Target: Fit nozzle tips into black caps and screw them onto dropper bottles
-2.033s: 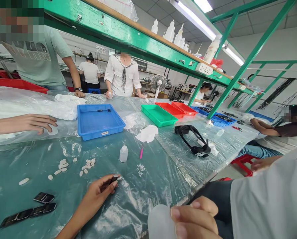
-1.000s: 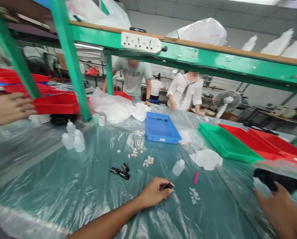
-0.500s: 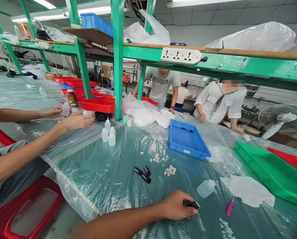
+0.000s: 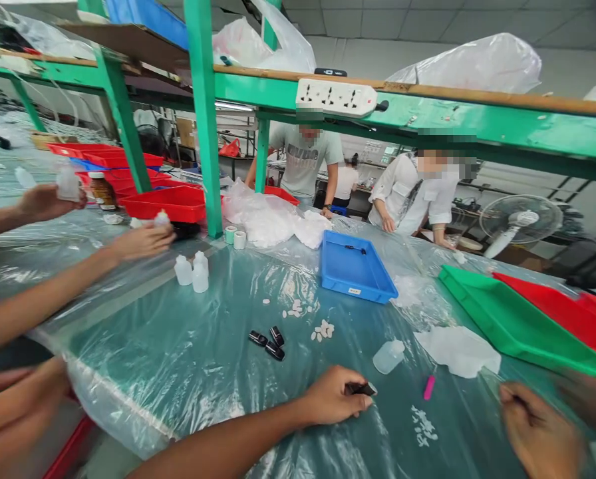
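My left hand is closed around a small glossy black plastic casing, held just above the sheeted table. At the lower right my right hand, slightly blurred, has its fingers curled in; whatever they hold is hidden. Similar black casings lie in a small group beyond my left hand. Small white oval pieces sit in loose clusters close by, and narrower white bits are scattered between my hands. A translucent bottle lies on its side, near a pink-handled tool.
A blue tray stands mid-table; a green tray and white cloth-like sheet are rightward. White bottles stand left. Co-workers' hands hold bottles there; another blurred hand is far right. A green shelf post rises behind.
The view has swung right, shifting things leftward. My right hand and another hand have come into view at right. A co-worker's hand has picked up a yellow-tipped bottle. My left hand keeps its casing.
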Demonstrator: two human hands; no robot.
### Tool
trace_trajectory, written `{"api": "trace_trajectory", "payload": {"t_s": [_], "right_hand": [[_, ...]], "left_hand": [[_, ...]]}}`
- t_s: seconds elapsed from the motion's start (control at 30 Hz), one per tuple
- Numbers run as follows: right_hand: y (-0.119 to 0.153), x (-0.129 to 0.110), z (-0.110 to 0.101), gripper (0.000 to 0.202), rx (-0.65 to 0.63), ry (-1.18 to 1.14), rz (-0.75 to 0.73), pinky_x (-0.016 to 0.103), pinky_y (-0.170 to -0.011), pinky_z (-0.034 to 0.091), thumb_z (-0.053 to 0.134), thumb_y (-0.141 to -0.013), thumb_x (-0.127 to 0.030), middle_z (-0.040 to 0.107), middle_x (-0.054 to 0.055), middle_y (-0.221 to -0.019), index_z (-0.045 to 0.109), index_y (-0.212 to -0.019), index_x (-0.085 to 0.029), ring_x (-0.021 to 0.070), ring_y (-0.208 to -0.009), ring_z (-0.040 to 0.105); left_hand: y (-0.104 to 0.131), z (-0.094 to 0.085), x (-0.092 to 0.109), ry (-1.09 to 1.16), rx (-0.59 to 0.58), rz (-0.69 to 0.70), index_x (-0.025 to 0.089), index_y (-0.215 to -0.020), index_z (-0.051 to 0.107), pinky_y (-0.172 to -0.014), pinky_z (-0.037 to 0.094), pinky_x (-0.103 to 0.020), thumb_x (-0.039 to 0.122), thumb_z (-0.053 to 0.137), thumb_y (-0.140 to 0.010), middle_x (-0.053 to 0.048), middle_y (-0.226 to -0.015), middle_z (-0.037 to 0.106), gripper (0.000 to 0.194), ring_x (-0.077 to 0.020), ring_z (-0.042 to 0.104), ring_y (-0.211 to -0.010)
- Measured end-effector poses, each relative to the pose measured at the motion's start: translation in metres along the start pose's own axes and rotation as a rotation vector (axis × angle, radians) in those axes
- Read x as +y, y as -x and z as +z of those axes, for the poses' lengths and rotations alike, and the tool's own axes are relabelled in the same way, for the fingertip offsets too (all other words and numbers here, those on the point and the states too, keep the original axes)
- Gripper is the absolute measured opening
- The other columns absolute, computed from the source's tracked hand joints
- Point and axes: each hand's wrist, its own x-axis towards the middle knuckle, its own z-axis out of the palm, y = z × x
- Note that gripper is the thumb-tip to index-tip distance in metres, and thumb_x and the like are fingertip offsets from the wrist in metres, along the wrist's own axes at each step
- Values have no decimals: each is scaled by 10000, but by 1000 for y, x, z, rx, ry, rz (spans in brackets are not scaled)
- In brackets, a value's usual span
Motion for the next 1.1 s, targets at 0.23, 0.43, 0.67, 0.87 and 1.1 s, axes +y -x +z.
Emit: {"api": "trace_trajectory", "payload": {"t_s": [0.23,0.43,0.67,0.87,1.1], "right_hand": [[4,-53,12,155,-45,-253,-256,237,-523,290,341,-653,-100,380,-30,-493,408,-556,-201,109,-457,365],[14,-90,20,187,-211,-341,-338,223,-549,268,320,-650,-50,375,-32,-527,380,-542,-189,99,-502,362],[15,-103,24,184,-143,-430,-162,206,-499,255,281,-671,-61,325,-44,-505,326,-560,-201,91,-470,323],[0,-90,22,205,-183,-391,17,206,-486,265,276,-708,-98,386,-43,-461,381,-566,-201,100,-445,356],[6,-65,10,195,-562,-242,1,229,-573,357,507,-686,-173,670,-16,-713,679,-742,-245,159,-659,603]], "left_hand": [[0,-36,49,-50,-130,18,166,-834,693,-723,459,-303,353,659,-701,-50,-836,672,231,-227,596,-854],[-42,-64,115,-57,-281,59,224,-508,632,-898,399,-326,151,720,-598,-12,-785,676,146,-267,516,-1074],[-4,-12,35,-52,-74,-29,125,-881,685,-695,457,-313,354,628,-736,-72,-766,677,278,-208,599,-765],[6,-9,29,-212,-83,-4,162,-961,703,-650,427,-254,329,603,-759,-74,-815,695,280,-180,589,-735],[8,-2,31,-181,-142,20,167,-998,695,-620,416,-224,309,585,-773,-70,-864,696,289,-164,583,-719]]}}
